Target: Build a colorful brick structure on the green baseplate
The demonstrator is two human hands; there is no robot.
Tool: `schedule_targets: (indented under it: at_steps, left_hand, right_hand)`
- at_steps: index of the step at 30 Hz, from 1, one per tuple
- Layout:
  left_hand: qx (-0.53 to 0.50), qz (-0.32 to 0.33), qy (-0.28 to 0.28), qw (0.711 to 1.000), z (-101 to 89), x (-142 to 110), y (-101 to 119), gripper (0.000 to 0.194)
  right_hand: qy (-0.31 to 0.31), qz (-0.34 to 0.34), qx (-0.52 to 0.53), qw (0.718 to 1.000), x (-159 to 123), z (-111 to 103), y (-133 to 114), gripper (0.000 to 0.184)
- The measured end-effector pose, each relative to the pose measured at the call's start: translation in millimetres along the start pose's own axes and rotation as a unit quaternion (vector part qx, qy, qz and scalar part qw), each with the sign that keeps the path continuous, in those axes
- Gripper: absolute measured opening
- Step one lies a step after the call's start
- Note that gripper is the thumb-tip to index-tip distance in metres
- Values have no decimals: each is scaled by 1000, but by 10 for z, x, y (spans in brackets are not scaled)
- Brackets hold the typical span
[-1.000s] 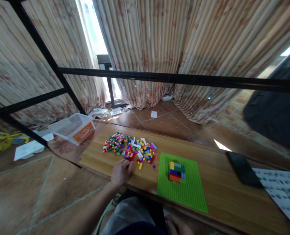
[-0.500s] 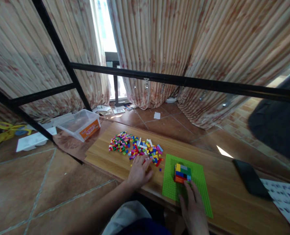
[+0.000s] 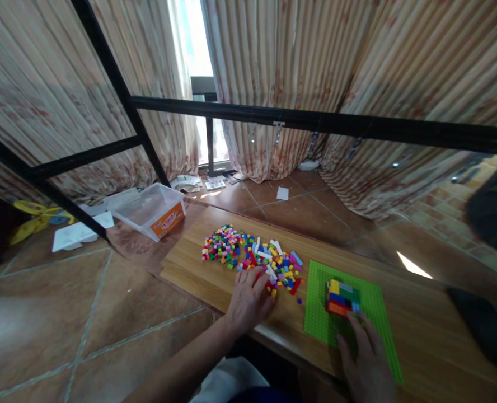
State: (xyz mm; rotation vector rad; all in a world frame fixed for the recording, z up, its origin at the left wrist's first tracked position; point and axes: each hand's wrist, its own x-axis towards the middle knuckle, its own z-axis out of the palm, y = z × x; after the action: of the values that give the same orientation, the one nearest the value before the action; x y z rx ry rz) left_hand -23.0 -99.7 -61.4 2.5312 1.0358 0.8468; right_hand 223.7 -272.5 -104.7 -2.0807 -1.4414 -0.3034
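A pile of small coloured bricks [image 3: 252,257] lies on a wooden table [image 3: 198,268]. My left hand [image 3: 248,296] rests at the pile's near edge, fingers spread and touching the bricks. To the right lies a green baseplate [image 3: 374,313] with a small multicoloured brick block [image 3: 341,298] built on it. My right hand [image 3: 366,358] lies flat on the baseplate just in front of the block, fingers stretched toward it.
A clear plastic box with an orange label [image 3: 154,210] sits at the table's far left end. A black metal frame [image 3: 315,123] crosses above the table. A dark flat object [image 3: 483,327] lies at the right. Curtains hang behind; papers lie on the tiled floor.
My right hand came up from below onto the baseplate. My left hand shifted right along the pile's near edge. The camera view swung left.
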Motion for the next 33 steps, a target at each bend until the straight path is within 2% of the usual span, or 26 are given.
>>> schedule_targets:
  at_steps: [2, 5, 8, 10, 13, 16, 22, 25, 27, 29, 33]
  left_hand:
    - [8, -32, 9, 999, -75, -55, -98, 52]
    - [20, -78, 22, 996, -148, -120, -225, 59]
    - [48, -127, 29, 990, -174, -137, -311, 68]
    - [64, -148, 25, 987, -174, -127, -341, 72]
    - [71, -152, 6, 986, -158, -110, -347, 74]
    - [77, -148, -5, 986, -120, -106, -324, 74]
    - [57, -146, 0, 988, -5, -86, -225, 69]
    - [49, -155, 1, 987, 24, -60, -178, 67]
    - [47, -163, 0, 985, 26, -45, -161, 66]
    - [47, -167, -2, 985, 20, -37, -154, 67]
    - [47, -173, -1, 984, 8, -29, -149, 70]
  right_hand:
    - [28, -20, -10, 999, 45, -75, -93, 50]
    - [48, -50, 3, 998, 145, -116, -367, 45]
    - [-32, -79, 49, 995, 217, 9, -674, 39]
    - [-58, -55, 50, 996, 239, 155, -813, 39]
    - [-76, -26, 57, 995, 275, 360, -906, 39]
    - [-98, -11, 61, 993, 359, 479, -964, 36]
    - [-128, -15, 138, 982, 588, 485, -1205, 32]
    - [-127, -15, 181, 975, 745, 443, -1225, 32]
    - [-96, -12, 175, 980, 896, 462, -1162, 35]
    - [-61, -5, 141, 988, 1067, 539, -1070, 41]
    - [-62, 8, 80, 995, 1298, 790, -959, 52]
